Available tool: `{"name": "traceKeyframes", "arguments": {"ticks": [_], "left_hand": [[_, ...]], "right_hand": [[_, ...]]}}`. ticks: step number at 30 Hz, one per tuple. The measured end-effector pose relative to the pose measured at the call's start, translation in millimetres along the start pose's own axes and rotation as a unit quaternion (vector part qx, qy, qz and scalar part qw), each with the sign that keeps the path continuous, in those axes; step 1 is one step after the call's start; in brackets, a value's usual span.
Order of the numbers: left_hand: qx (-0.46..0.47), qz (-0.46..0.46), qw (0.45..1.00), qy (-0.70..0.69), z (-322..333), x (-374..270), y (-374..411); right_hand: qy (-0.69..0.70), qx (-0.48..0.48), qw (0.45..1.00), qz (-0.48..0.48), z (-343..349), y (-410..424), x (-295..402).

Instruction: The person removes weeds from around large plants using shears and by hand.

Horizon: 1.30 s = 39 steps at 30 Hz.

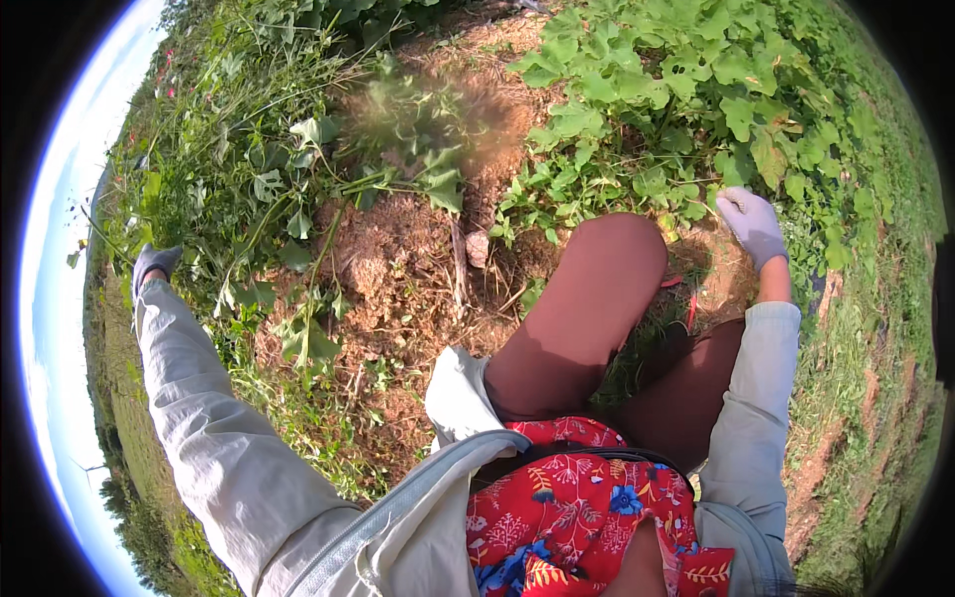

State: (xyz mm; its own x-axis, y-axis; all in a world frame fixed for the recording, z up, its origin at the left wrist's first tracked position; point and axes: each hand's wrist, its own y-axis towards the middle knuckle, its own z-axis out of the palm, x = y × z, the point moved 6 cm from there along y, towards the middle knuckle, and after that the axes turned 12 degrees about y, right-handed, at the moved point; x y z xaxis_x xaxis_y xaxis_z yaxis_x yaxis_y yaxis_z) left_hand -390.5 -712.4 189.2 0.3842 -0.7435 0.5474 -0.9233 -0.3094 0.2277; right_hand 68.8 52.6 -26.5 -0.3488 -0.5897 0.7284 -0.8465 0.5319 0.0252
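Observation:
My left hand (pixel 154 263), in a greyish glove, is stretched out at the far left beside a leafy stem (pixel 104 233); its fingers are too small and turned away to tell whether they grip it. At the right, my right hand (pixel 752 226), in a pale glove, has its fingers curled at the edge of the broad-leaved green plants (pixel 694 82). A thin stem lies near its fingertips; whether it is held cannot be told. Between the hands, cut or bent leafy stems (pixel 321 254) lie over reddish soil (pixel 380 246).
A dry woody stalk (pixel 458 265) and a pinkish stone (pixel 477 248) lie on the soil ahead of my bent knee (pixel 619 261). Dense weeds (pixel 246 112) grow at the upper left. A red strip (pixel 692 310) shows near my legs. Green rows stretch away at the right.

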Motion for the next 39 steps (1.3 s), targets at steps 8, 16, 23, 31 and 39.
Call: {"name": "traceKeyframes", "arguments": {"ticks": [8,16,23,31,39], "left_hand": [[-0.017,0.131,0.969,-0.209,45,-164,-155],[0.126,0.416,0.872,-0.224,84,-363,-347],[0.105,0.451,0.819,-0.338,73,-425,-410],[0.233,0.438,0.528,-0.690,-56,-423,-434],[-0.059,0.762,0.302,-0.570,-265,-260,-547]], "right_hand": [[-0.060,0.021,0.998,0.008,-10,-1,-23],[-0.092,-0.013,0.994,0.050,-33,-20,-30],[-0.161,-0.156,0.968,0.110,-62,-26,-36],[-0.147,-0.243,0.958,0.038,-72,-23,-52],[-0.160,-0.127,0.975,0.088,-61,-19,-23]]}}
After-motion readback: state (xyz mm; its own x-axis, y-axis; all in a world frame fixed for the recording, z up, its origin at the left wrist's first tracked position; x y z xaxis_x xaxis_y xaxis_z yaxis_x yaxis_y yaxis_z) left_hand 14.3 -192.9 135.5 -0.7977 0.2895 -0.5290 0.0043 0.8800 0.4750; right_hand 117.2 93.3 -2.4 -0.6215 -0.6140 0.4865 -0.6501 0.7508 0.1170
